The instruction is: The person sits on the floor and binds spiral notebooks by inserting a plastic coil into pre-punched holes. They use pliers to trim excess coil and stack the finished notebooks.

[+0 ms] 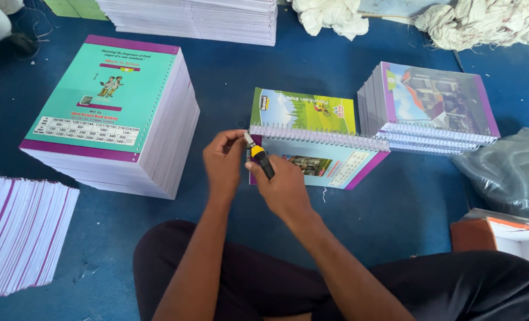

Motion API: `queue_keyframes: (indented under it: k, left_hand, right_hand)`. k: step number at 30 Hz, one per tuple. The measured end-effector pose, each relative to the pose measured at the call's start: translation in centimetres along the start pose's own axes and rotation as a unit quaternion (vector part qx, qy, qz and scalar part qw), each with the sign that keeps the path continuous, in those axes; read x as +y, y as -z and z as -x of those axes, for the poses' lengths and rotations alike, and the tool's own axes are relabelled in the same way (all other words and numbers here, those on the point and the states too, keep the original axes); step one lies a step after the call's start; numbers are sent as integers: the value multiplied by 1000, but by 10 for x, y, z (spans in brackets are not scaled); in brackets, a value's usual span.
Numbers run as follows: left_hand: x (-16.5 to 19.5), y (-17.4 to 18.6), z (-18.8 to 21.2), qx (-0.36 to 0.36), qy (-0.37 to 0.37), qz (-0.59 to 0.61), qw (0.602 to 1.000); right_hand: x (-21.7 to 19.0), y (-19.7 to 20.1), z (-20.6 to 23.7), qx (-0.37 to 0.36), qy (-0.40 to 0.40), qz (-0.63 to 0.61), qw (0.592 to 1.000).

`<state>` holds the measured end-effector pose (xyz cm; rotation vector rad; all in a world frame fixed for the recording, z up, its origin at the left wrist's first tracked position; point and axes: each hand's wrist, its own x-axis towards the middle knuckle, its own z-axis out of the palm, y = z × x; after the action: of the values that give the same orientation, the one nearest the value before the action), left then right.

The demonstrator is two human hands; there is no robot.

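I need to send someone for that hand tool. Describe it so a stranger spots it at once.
Start at the blue floor mat, then find the open spiral-bound notebook in front of the seated person. At its left end, the right hand holds small pliers against the wire coil. Their yellow-and-black handle is the only tool among the paper stacks.

right hand [283, 189]: grips pliers [260, 157] | left hand [224, 161]: pinches notebook [318, 142] spiral end

notebook [318, 142] between stacks [116, 113] (left taller), cloth [478, 21] behind
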<state>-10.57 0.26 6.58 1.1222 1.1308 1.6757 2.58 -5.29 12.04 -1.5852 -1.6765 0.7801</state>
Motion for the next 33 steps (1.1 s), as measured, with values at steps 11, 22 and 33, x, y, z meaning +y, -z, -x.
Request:
queue_keyframes:
  k: [11, 22, 33]
  left_hand:
    - [-24, 29, -17, 150, 21, -39, 988]
    - [11, 10, 2, -30, 58, -190, 980]
    - [-18, 9, 3, -121, 89, -110, 983]
  right_hand:
    - [40, -25, 19, -51, 170, 70, 982]
    - [80, -80, 35, -158, 146, 161, 963]
    - [49, -64, 27, -131, 212, 30, 968]
